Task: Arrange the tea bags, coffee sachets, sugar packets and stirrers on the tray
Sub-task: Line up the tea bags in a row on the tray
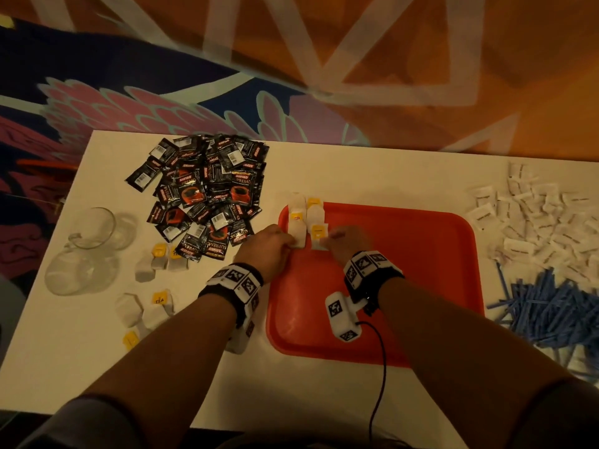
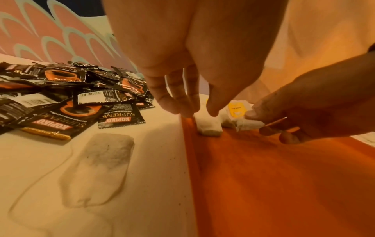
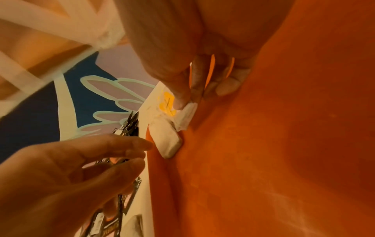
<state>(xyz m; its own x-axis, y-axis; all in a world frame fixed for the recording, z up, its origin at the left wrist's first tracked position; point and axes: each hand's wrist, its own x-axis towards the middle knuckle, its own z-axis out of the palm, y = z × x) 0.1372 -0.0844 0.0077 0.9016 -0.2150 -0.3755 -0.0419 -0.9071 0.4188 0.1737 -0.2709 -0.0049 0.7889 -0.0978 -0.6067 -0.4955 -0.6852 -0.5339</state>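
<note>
The right hand (image 1: 348, 243) pinches a tea bag (image 3: 185, 114) on the red tray (image 1: 421, 254) while the left hand (image 1: 269, 244), fingers straight, seems to touch another bag (image 2: 209, 127), and 1 careless push could disorder the 2 short rows

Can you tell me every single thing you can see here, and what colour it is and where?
tray: one, red, middle-right of the table.
tea bags on the tray: a few, white with yellow tags, far-left corner.
loose tea bags: several, white, table left of the tray.
coffee sachets: a big pile, black, far left.
glass cups: two, clear, left edge.
sugar packets: many, white, far right.
stirrers: many, blue, near right.
table: one, white.
left hand: touching a tea bag.
right hand: pinching a tea bag.
</note>
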